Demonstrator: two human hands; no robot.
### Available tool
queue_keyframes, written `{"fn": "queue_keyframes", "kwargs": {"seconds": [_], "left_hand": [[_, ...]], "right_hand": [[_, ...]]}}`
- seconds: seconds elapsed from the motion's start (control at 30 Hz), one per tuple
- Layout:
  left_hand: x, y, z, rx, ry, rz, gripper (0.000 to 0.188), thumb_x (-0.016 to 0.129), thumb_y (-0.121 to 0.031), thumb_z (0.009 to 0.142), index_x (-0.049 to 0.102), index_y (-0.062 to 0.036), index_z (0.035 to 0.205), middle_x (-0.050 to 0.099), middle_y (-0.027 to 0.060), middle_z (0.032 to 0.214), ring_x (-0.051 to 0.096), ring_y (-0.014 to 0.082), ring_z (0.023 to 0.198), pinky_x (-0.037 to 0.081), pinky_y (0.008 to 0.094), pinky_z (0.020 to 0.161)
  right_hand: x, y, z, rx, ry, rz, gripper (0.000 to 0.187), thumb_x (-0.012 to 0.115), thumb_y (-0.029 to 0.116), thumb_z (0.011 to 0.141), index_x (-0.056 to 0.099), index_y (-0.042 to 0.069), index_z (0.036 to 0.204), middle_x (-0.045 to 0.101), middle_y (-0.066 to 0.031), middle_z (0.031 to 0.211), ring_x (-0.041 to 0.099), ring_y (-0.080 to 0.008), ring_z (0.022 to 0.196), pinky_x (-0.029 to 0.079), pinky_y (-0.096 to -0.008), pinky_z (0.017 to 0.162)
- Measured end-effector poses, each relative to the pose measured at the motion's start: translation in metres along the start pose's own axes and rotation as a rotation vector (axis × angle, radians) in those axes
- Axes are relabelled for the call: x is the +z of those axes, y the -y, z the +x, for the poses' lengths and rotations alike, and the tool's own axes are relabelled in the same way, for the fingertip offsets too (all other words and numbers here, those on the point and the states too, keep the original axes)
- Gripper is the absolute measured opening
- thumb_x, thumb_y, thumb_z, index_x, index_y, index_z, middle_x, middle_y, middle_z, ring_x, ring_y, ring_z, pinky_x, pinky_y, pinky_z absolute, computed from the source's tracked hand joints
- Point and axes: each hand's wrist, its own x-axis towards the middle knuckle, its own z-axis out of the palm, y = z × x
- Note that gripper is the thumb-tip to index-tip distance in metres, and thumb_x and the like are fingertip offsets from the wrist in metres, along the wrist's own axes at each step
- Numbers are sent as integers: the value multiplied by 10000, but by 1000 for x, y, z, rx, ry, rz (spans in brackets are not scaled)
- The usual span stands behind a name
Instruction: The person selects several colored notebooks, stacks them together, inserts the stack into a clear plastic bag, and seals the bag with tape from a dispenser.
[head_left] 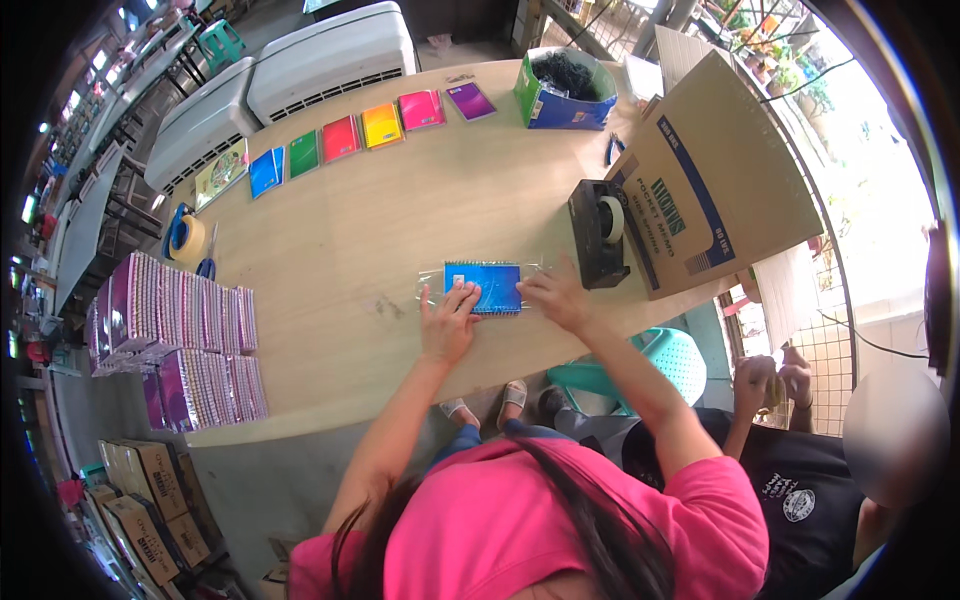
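A blue spiral notebook (498, 285) lies on the table in front of me, inside a clear plastic wrapper (431, 284) that sticks out past both sides. Spiral coils show along its far and near edges. My left hand (451, 322) rests on the notebook's left part with fingers stretched out. At the right end, my right hand (560, 299) has thumb and fingers pinched together on the wrapper's edge. Just beyond the right hand stands a black tape dispenser (592, 240) with a roll of tape.
Notebooks in several colours, including a yellow one (382, 126), line the table's far edge. Purple notebook stacks (180, 315) stand at the left, near a tape roll (187, 238). A large carton (715, 170) and an open box (567, 110) occupy the right. Another person sits lower right.
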Motion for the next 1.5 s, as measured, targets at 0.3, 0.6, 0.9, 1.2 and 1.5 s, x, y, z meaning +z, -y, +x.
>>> {"fn": "queue_keyframes", "kwargs": {"seconds": [0.3,0.6,0.9,1.2,1.5], "left_hand": [[-4,3,-2,7,-7,58,429,697,-233,827,641,-191,1251,623,-22,1280,539,148,1261,199,599,1133],[-3,1,-3,25,-1,74,417,681,-238,845,637,-198,1258,615,-20,1296,529,150,1275,200,612,1127],[-1,8,-5,13,-35,67,442,686,-227,838,625,-211,1275,612,-45,1286,538,147,1260,198,617,1127],[3,-2,0,26,-43,9,434,676,-247,849,614,-221,1277,613,-45,1279,534,144,1260,195,612,1130],[-8,-1,0,45,7,26,604,703,-274,829,503,-286,1399,580,-18,1288,514,189,1272,189,633,1125]], "right_hand": [[-57,-38,-59,924,-703,-89,139,722,109,810,701,28,920,701,-113,938,648,-275,851,477,-400,801],[-42,-61,-80,1444,-442,784,242,765,317,842,699,86,869,650,-1,757,546,-142,660,390,-275,548],[-21,22,-43,1194,-642,1525,158,654,158,927,679,47,1036,592,3,705,554,-93,608,432,-223,540],[27,27,50,749,157,859,880,763,158,805,264,45,1521,630,-86,693,588,-123,618,474,-293,560],[25,42,58,780,409,173,1133,816,444,711,139,83,1546,651,-251,1086,655,-384,1002,533,-442,833]]}}
